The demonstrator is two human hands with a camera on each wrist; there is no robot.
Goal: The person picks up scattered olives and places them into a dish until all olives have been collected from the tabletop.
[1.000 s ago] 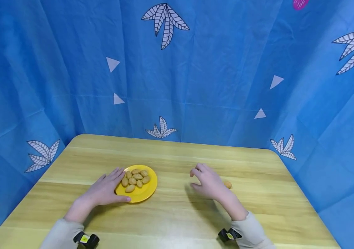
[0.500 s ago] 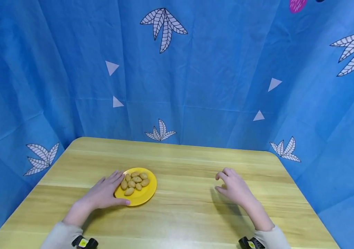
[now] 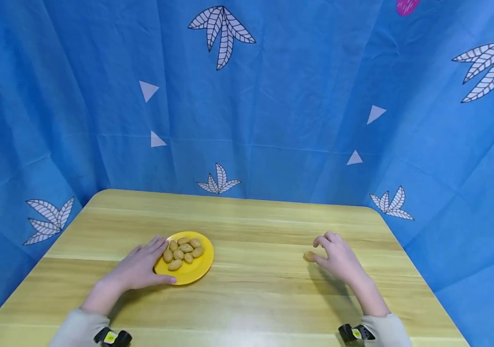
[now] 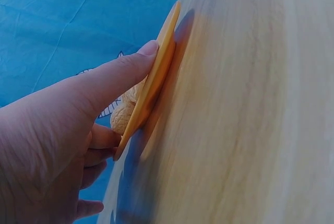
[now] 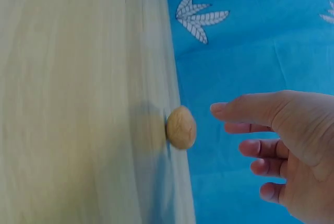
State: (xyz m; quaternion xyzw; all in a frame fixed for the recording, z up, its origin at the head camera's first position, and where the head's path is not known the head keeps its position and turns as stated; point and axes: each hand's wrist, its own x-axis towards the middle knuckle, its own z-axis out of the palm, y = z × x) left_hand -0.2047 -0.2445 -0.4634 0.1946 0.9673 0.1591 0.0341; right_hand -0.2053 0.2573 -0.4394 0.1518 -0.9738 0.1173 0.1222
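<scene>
My left hand [image 3: 140,265] rests against the near-left rim of a small yellow plate [image 3: 205,270]. Its thumb lies on the front of the rim, and the other fingers reach along the left side. Several walnuts [image 3: 186,248] are piled on that plate; in the left wrist view two of them [image 4: 121,119] show partly behind the thumb. On the table at the right lies a single walnut [image 3: 309,256], seen larger in the right wrist view [image 5: 181,128]. Just above and beside it hovers my right hand [image 3: 339,258], thumb and fingers apart, with a gap to the walnut in the right wrist view.
The wooden table [image 3: 251,299] has rounded far corners. A blue cloth curtain [image 3: 247,106] with leaf and triangle prints hangs behind it and at both sides. Each wrist wears a dark strap with a small camera [image 3: 353,333].
My right hand has moved right, past the single walnut, which it hid half a second ago and which shows at its thumb side now. My left hand has stayed on the plate.
</scene>
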